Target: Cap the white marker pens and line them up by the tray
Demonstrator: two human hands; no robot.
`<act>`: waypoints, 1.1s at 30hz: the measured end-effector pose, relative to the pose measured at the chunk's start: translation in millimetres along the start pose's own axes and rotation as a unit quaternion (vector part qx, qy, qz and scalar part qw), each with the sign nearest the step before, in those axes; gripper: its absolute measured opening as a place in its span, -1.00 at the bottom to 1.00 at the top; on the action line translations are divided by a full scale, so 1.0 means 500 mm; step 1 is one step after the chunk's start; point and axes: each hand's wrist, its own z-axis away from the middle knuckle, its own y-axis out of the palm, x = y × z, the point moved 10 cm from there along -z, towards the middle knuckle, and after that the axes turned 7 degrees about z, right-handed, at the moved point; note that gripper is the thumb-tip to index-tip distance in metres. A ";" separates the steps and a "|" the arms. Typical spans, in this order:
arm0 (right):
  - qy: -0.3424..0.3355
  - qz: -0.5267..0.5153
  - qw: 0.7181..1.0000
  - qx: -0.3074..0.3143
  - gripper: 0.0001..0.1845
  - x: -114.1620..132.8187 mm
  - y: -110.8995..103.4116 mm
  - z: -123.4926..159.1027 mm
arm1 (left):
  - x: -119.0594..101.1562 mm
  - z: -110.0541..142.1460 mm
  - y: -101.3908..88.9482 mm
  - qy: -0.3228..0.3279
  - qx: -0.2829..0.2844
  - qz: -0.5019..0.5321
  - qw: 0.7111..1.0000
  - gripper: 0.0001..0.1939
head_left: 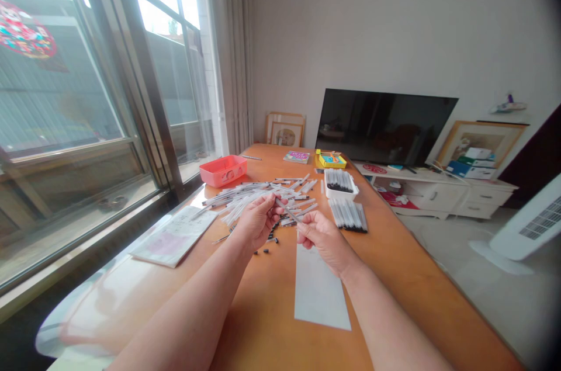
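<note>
Between my two hands is a slim pen (289, 211), slanting down to the right above the table. The fingers of my left hand (262, 218) pinch its far dark end. My right hand (319, 236) grips the other end between thumb and fingers. Behind my hands spreads a loose heap of clear pens (245, 198). Several small black caps (266, 250) lie below my left hand. A white sheet of paper (322, 295) lies under and in front of my right hand. To its right, clear pens with black ends (348, 215) lie in a row.
A white box (340, 194) holding more pens stands behind the row. At the back left is a red plastic basket (223, 171). A booklet (175, 235) lies near the window side. Further back are a yellow box (332, 160) and a colourful book (296, 156).
</note>
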 end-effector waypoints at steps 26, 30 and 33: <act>0.024 0.019 0.999 -0.010 -0.40 -0.024 -0.019 -0.012 | 0.011 0.006 0.015 -0.046 0.040 -0.002 0.998 -0.72; 0.020 0.027 0.999 -0.022 -0.40 -0.020 -0.017 -0.011 | 0.010 0.004 0.005 -0.021 0.009 -0.013 1.000 -0.70; 0.015 0.041 0.999 -0.022 -0.40 -0.016 -0.016 -0.009 | 0.002 0.003 -0.003 0.007 -0.013 -0.023 1.000 -0.73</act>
